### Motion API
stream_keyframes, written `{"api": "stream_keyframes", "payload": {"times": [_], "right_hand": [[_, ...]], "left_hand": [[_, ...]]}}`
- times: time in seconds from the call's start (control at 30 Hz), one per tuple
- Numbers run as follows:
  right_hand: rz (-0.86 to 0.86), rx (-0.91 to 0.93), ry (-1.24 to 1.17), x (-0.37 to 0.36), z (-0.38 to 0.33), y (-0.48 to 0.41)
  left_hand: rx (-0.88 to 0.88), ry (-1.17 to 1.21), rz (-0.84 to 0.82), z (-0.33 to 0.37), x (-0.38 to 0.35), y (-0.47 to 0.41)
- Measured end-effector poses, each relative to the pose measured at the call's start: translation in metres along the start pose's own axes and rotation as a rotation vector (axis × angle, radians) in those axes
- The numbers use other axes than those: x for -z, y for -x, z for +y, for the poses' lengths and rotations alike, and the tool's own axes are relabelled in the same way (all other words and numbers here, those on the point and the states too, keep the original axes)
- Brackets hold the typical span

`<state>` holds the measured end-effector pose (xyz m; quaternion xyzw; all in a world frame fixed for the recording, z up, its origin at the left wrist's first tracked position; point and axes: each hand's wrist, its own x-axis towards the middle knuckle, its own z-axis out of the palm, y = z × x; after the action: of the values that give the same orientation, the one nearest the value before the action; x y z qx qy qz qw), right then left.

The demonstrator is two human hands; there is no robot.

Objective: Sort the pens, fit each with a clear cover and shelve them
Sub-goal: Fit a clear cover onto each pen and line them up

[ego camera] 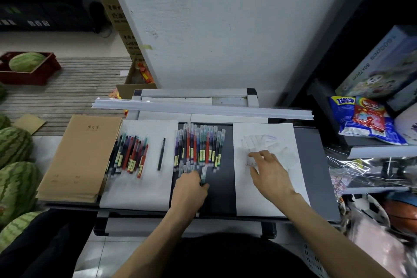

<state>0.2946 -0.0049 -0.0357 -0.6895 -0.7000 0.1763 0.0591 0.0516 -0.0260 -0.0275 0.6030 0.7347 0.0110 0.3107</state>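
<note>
Gripping hand, head view: the left hand (190,184) is curled round one covered pen (203,175), fingers and thumb closed on its near end, the far end pointing away from the person.
Where that pen sits: right at the near edge of the finished row, over the dark tabletop (222,189).
Finished row: the pens in clear covers (199,146) lie side by side on the dark strip between two white sheets, with purple, red, green and black barrels.
Right hand: the right hand (268,171) has its fingers loosely spread and bent, tips down on the right white sheet (270,203); nothing in its grasp that I can see.
Covers: a small pile of loose clear covers (259,141) lies on that sheet, just beyond the fingertips.
Waiting pens: a fanned bunch of bare pens (129,156) lies on the left white sheet (140,189), with a single black pen (161,153) lying alone beside it.
Left side: a stack of brown notebooks (79,158) lies on the table, and watermelons (15,142) sit beyond it.
Back edge: long white rails (203,107) lie across the table.
</note>
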Motion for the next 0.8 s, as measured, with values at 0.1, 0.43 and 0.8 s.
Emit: {"api": "stream_keyframes", "payload": {"times": [0.1,0.43,0.8], "right_hand": [[-0.017,-0.001,-0.001,-0.005,-0.008,-0.009],[-0.046,-0.192,-0.045,-0.005,-0.014,-0.021],[-0.134,-0.316,-0.576,0.007,-0.013,0.009]], "left_hand": [[0.020,0.023,0.024,-0.004,0.001,0.002],[0.040,0.140,0.085,-0.019,0.003,0.001],[0.082,0.185,0.370,-0.057,0.050,-0.038]]}}
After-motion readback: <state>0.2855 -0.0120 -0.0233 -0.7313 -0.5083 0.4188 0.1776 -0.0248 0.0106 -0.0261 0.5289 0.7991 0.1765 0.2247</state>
